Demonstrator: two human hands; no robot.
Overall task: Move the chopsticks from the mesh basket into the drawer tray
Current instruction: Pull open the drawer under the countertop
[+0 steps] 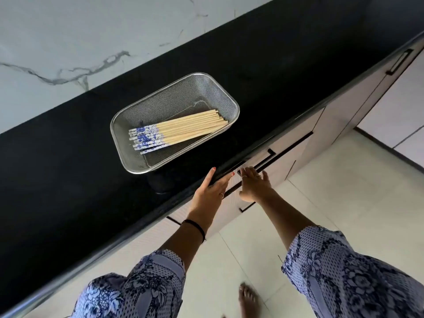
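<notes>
A steel mesh basket (207, 87) stands on the black countertop (68, 168). Several wooden chopsticks (190, 127) with blue-and-white patterned ends lie bundled inside it. My left hand (210, 189) rests flat on the counter's front edge, just below the basket, fingers apart and holding nothing. My right hand (254, 183) is at the long black drawer handle (284, 150) under the counter, with its fingers curled over the bar. The drawer front (296, 145) is closed, so its tray is hidden.
A marble wall (68, 42) backs the counter. More cabinet fronts with black handles (400, 61) run to the right. The pale tiled floor (332, 191) lies below, with my bare foot (247, 299) on it.
</notes>
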